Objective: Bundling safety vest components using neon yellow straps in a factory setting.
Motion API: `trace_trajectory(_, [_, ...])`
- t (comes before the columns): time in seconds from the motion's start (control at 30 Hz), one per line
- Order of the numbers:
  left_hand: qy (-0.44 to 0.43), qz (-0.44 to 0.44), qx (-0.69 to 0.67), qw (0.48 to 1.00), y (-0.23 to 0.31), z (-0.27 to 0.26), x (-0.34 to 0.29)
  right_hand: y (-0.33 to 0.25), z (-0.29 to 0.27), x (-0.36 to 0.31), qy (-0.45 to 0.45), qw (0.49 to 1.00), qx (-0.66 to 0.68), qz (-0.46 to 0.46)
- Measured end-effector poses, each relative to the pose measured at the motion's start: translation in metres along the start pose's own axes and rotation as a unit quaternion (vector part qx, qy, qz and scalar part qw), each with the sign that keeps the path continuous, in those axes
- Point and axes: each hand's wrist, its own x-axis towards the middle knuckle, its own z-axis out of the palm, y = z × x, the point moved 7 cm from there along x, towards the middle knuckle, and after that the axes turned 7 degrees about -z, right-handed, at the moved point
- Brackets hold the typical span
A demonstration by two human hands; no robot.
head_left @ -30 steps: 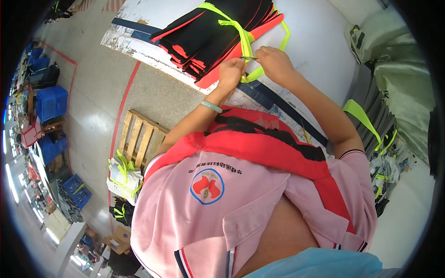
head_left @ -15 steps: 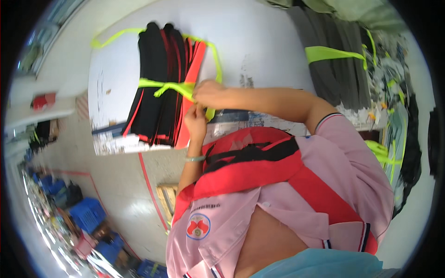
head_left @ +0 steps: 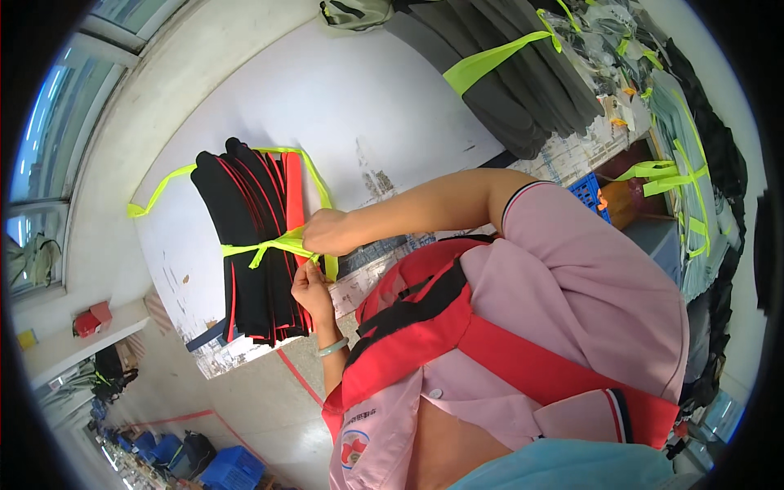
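Note:
A stack of black fabric pieces with red edges lies on the white worktable, tied round its middle by a neon yellow-green fabric strip. My right hand is closed on the strip at the right side of the stack, back of the hand upward. Just below it my left hand, with a pale bracelet on the wrist, pinches the same strip between thumb and fingers. A knot or loop of the strip shows on top of the stack. Parts of the fingertips are hidden.
A loose yellow-green band trails behind the stack on the worktable. A grey fabric stack, also tied, lies at the far right. Bagged items and pale green bundles stand beyond it. Blue crates sit on the floor, lower left.
The view has turned and shifted, so the table and stacks sit differently in the picture. Both hands stay at the strip beside the black and red stack.

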Motion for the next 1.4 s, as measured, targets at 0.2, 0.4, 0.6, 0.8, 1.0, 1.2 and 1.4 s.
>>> trace_trajectory(0.2, [0.007, 0.062, 0.069, 0.996, 0.016, 0.022, -0.015, -0.007, 0.01, 0.01, -0.057, 0.998, 0.02, 0.006])
trace_trajectory(0.4, [0.016, 0.024, 0.041, 0.999, 0.014, 0.0, -0.008, -0.006, -0.008, -0.003, -0.017, 1.0, -0.006, 0.019])
trace_trajectory(0.6, [0.032, 0.012, 0.088, 0.995, 0.015, -0.002, -0.01, 0.004, 0.015, -0.004, -0.02, 0.999, 0.021, 0.028])
trace_trajectory(0.8, [0.032, -0.007, 0.016, 0.999, 0.004, -0.001, -0.017, 0.012, 0.003, -0.029, -0.038, 0.992, 0.094, 0.07])
trace_trajectory(1.0, [0.028, 0.01, 0.015, 0.999, 0.0, 0.01, -0.024, -0.011, 0.03, -0.004, -0.011, 0.998, 0.052, 0.033])
trace_trajectory(1.2, [0.064, -0.01, -0.024, 0.998, 0.001, -0.018, -0.032, 0.014, 0.026, -0.034, 0.064, 0.988, 0.122, 0.072])
trace_trajectory(1.4, [-0.081, -0.066, -0.021, 0.994, -0.023, 0.026, -0.038, 0.041, 0.011, -0.08, 0.125, 0.936, 0.31, 0.113])
